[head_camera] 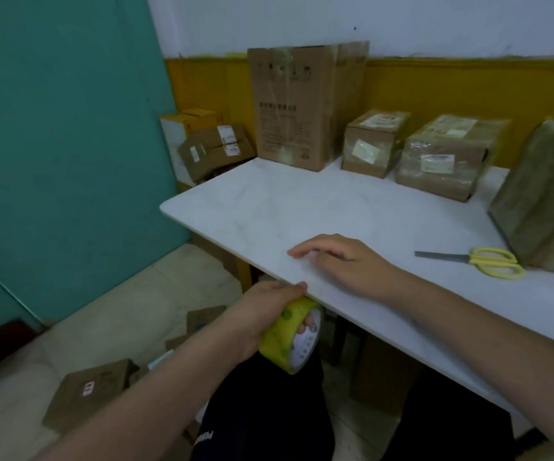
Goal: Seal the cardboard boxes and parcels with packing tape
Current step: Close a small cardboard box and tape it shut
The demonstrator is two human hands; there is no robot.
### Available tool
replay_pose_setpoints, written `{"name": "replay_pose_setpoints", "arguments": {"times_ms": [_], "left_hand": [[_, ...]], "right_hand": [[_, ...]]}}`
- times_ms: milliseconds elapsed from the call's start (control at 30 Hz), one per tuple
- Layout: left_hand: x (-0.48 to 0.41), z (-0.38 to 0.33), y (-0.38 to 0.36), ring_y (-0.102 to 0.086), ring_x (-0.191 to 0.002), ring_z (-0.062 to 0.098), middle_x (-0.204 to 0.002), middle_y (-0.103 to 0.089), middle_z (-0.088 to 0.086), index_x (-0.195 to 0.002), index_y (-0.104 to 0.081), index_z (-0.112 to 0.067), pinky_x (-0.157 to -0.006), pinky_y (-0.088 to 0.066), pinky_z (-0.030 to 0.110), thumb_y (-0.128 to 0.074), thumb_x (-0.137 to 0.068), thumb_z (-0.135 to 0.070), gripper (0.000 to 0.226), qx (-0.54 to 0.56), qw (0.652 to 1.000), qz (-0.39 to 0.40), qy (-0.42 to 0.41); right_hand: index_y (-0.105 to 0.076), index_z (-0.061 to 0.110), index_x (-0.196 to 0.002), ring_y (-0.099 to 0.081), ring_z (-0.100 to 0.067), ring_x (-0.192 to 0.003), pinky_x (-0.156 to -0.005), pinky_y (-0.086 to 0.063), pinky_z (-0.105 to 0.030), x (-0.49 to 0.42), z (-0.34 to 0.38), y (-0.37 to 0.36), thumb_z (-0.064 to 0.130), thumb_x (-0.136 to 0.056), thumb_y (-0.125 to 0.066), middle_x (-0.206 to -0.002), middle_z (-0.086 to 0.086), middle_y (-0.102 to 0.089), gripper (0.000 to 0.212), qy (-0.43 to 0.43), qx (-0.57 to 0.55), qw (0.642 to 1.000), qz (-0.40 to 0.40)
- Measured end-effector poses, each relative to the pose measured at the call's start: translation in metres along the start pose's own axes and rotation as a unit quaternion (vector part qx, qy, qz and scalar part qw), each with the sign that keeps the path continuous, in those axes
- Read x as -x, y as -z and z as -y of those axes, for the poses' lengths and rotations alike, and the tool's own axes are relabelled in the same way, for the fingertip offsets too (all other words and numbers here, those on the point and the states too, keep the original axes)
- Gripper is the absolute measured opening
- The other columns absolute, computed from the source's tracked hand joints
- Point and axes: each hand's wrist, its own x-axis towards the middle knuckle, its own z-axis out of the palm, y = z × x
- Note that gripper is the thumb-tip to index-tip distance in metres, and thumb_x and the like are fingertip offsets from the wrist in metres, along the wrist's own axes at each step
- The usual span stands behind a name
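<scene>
My left hand [269, 304] grips a yellow roll of packing tape [289, 341] just below the front edge of the white table [302, 201]. My right hand [339, 261] rests flat on the tabletop near that edge, fingers relaxed and holding nothing. At the back of the table stand a tall cardboard box [302, 104], a small box [372, 141], a tape-wrapped parcel [445, 154] and, at the far right, another wrapped parcel [548, 201].
Yellow-handled scissors [482, 261] lie on the table right of my right hand. Several boxes [209, 144] are piled beyond the table's left corner. A cardboard box [86, 390] lies on the floor at the lower left, with more under the table. A teal wall is at the left.
</scene>
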Motion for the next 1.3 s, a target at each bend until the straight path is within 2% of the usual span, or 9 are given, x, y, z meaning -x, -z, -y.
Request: {"name": "replay_pose_setpoints", "arguments": {"times_ms": [133, 267, 533, 633, 767, 900, 1000, 1100, 1300], "left_hand": [[0.012, -0.039, 0.008, -0.058, -0.041, 0.012, -0.056, -0.064, 0.008, -0.087, -0.063, -0.003, -0.044, -0.05, 0.021, -0.055, -0.101, -0.018, 0.021, -0.057, 0.993, 0.047, 0.094], [0.018, -0.059, 0.003, -0.059, -0.039, 0.014, -0.052, -0.063, 0.009, -0.09, -0.058, 0.001, -0.042, -0.051, 0.023, -0.05, -0.103, -0.016, 0.023, -0.145, 0.983, 0.049, 0.103], [0.015, -0.066, -0.003, -0.066, -0.047, 0.017, -0.059, -0.069, 0.011, -0.099, -0.063, 0.005, -0.044, -0.052, 0.025, -0.057, -0.097, -0.017, 0.022, -0.234, 0.971, -0.003, 0.046], [0.013, -0.075, -0.005, -0.07, -0.079, 0.022, -0.091, -0.073, 0.013, -0.105, -0.069, -0.006, -0.069, -0.056, 0.033, -0.061, -0.092, -0.03, 0.029, -0.361, 0.932, -0.036, -0.024], [0.021, -0.096, -0.005, -0.068, -0.068, 0.019, -0.084, -0.075, 0.013, -0.098, -0.073, -0.007, -0.055, -0.052, 0.023, -0.063, -0.094, -0.035, 0.03, -0.357, 0.931, 0.008, -0.075], [0.025, -0.115, -0.001, -0.063, -0.071, 0.01, -0.082, -0.069, -0.003, -0.094, -0.073, -0.022, -0.068, -0.053, 0.03, -0.059, -0.095, -0.044, 0.026, -0.402, 0.898, -0.013, -0.177], [0.024, -0.124, -0.004, -0.064, -0.07, 0.004, -0.081, -0.068, -0.012, -0.094, -0.072, -0.029, -0.059, -0.047, 0.021, -0.059, -0.093, -0.046, 0.021, -0.396, 0.888, -0.006, -0.233], [0.02, -0.129, -0.014, -0.068, -0.059, 0.006, -0.072, -0.072, -0.005, -0.09, -0.07, -0.035, -0.055, -0.05, 0.02, -0.058, -0.095, -0.045, 0.016, -0.372, 0.891, 0.026, -0.26], [0.004, -0.131, -0.066, -0.068, -0.075, 0.003, -0.084, -0.07, -0.016, -0.095, -0.071, -0.038, -0.063, -0.054, 0.018, -0.063, -0.092, -0.043, 0.01, -0.356, 0.876, 0.083, -0.316]], "right_hand": [[-0.067, 0.029, -0.122, -0.048, 0.009, -0.118, -0.099, -0.033, -0.007, 0.002, 0.004, 0.002, 0.027, -0.105, -0.04, -0.123, 0.02, -0.062, 0.031, 0.007, -0.001, 0.998, 0.064], [-0.062, 0.023, -0.13, -0.052, 0.009, -0.119, -0.098, -0.034, -0.006, 0.006, 0.008, 0.004, 0.029, -0.107, -0.032, -0.129, 0.015, -0.062, 0.039, -0.011, -0.07, 0.992, 0.106], [-0.061, 0.02, -0.132, -0.053, 0.003, -0.122, -0.103, -0.035, -0.009, 0.001, 0.007, 0.006, 0.033, -0.107, -0.028, -0.132, 0.01, -0.062, 0.044, -0.033, -0.085, 0.991, 0.102], [-0.062, 0.019, -0.131, -0.056, -0.001, -0.122, -0.109, -0.036, -0.02, 0.001, 0.007, 0.011, 0.044, -0.103, -0.033, -0.128, 0.007, -0.066, 0.047, -0.067, -0.216, 0.973, 0.056], [-0.059, 0.022, -0.133, -0.056, -0.011, -0.125, -0.114, -0.036, -0.037, -0.001, 0.005, 0.019, 0.058, -0.096, -0.046, -0.131, 0.003, -0.064, 0.053, -0.073, -0.247, 0.965, 0.048], [-0.065, 0.004, -0.12, -0.066, -0.024, -0.103, -0.095, -0.052, -0.029, -0.002, 0.013, 0.039, 0.05, -0.083, -0.061, -0.111, -0.013, -0.07, 0.06, -0.115, -0.346, 0.93, 0.048], [-0.07, 0.006, -0.106, -0.062, -0.012, -0.078, -0.073, -0.055, -0.02, 0.005, 0.019, 0.064, 0.031, -0.081, -0.067, -0.085, -0.005, -0.067, 0.036, -0.129, -0.417, 0.899, 0.035], [-0.072, 0.006, -0.098, -0.058, -0.009, -0.071, -0.065, -0.053, -0.018, 0.017, 0.02, 0.086, 0.02, -0.081, -0.069, -0.079, -0.003, -0.063, 0.023, -0.139, -0.453, 0.881, -0.005], [-0.075, 0.009, -0.086, -0.051, -0.007, -0.063, -0.06, -0.044, -0.017, 0.067, 0.038, 0.143, 0.011, -0.088, -0.07, -0.071, 0.0, -0.068, 0.006, -0.198, -0.233, 0.937, -0.17]]}}
